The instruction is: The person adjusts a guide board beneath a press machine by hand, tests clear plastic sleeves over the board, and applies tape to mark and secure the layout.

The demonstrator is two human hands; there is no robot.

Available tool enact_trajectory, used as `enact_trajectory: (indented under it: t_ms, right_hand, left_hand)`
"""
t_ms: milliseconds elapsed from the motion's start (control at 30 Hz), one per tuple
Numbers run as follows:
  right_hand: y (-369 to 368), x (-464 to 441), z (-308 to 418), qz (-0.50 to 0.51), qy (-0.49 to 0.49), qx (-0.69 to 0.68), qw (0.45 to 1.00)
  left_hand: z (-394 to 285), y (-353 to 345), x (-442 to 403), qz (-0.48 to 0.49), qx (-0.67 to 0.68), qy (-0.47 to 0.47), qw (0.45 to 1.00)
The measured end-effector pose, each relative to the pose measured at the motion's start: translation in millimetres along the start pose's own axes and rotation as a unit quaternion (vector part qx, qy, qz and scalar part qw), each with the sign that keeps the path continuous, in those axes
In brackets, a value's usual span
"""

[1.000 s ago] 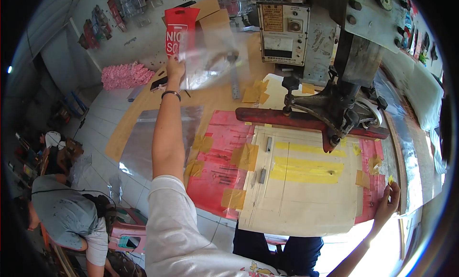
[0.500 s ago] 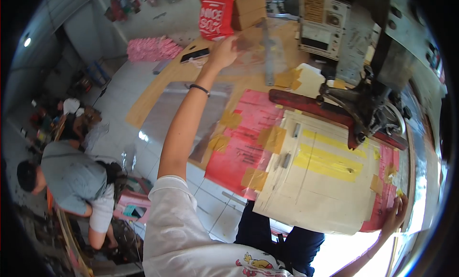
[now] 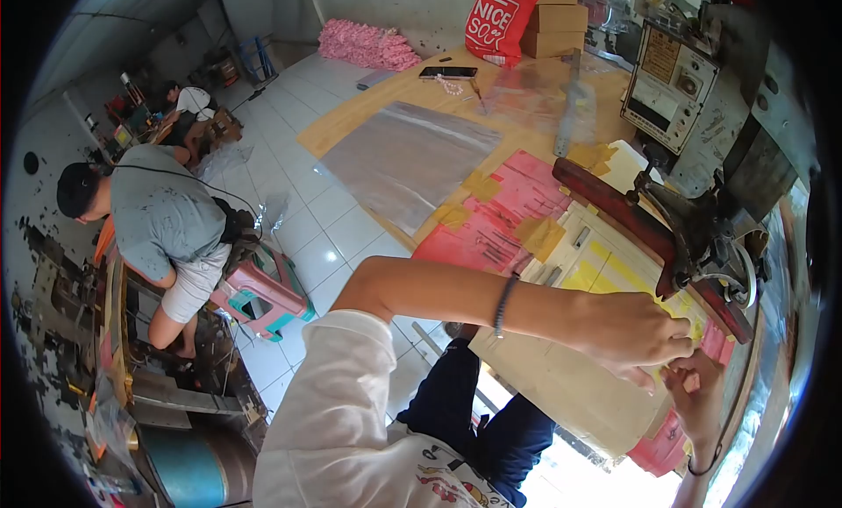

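My left hand reaches across the cream board, its fingers curled and drawn together at the board's right side. Close against it is my right hand, with thumb and fingers pinched. Whatever lies between the fingertips is too small or hidden to make out. Beneath the board a red sheet sticks out on both sides, joined to it by brown tape. Yellow strips cross the board's face, partly covered by my left forearm. A dark red press bar sits along the board's far edge.
A clear plastic sheet lies on the wooden table, near a phone and a metal ruler. The press's control box stands at the back right. On the left, a person sits on a stool.
My left hand has swung from the far part of the table, near the red bag, down to my right hand at the board's right side. The view has shifted.
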State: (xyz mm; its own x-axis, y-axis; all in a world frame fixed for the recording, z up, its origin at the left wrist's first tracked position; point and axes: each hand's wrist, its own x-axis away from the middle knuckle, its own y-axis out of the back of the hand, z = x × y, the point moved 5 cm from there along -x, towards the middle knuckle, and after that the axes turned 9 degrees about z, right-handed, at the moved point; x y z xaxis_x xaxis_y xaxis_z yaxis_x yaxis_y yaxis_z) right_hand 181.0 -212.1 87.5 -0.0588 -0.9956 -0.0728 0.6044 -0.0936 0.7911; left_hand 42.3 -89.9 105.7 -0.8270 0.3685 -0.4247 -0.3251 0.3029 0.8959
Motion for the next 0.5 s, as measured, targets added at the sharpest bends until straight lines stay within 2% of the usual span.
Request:
enact_trajectory:
  t_ms: [133,233,267,367,500]
  right_hand:
    - [-27.2,-19.5,-45.7,0.006,-0.003,-0.092,0.996]
    - [-44.0,-16.0,-79.0,-0.016,-0.013,-0.233,0.972]
    - [-46.7,-15.1,-88.8,-0.028,0.003,-0.213,0.977]
    - [-41.1,-17.5,-77.7,-0.044,-0.008,-0.238,0.970]
    - [-42.1,-15.6,-78.8,-0.028,0.006,-0.213,0.977]
  left_hand:
    - [26.8,-33.1,-16.3,0.060,0.045,0.100,0.992]
    - [40.7,-56.6,-15.0,0.012,0.142,0.077,0.987]
    - [44.9,-64.7,-13.4,-0.003,0.167,0.076,0.983]
    - [41.2,-51.6,-6.7,0.037,0.228,0.110,0.967]
    - [49.8,-57.7,-1.8,0.038,0.239,0.151,0.958]
